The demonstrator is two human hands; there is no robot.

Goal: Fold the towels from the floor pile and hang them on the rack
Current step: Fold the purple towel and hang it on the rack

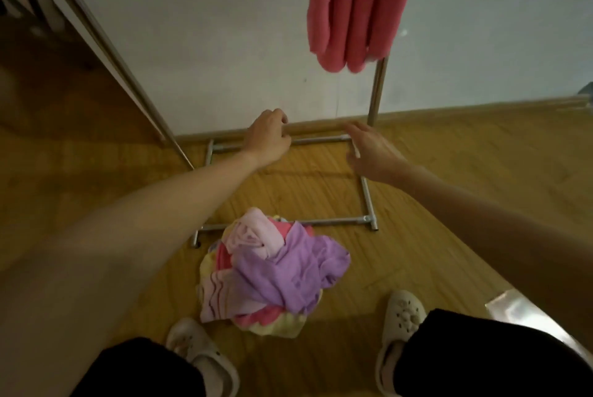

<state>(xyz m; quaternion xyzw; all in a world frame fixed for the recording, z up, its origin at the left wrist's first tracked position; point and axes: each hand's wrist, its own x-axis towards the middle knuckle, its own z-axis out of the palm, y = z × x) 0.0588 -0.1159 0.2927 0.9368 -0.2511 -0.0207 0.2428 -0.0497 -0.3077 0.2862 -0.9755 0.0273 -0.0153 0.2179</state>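
Both arms reach forward over the wooden floor. The left hand is at about 12 o'clock from the pile; its fingers are curled loosely and it holds nothing. The right hand, at about 1 o'clock from the pile, is blurred, with fingers stretched out, and it also holds nothing. The pile of towels, purple, pink and yellow, lies on the floor between the two light slippers, touching the front bar of the metal rack. A red towel hangs at the top, at about 1 o'clock, against the white wall.
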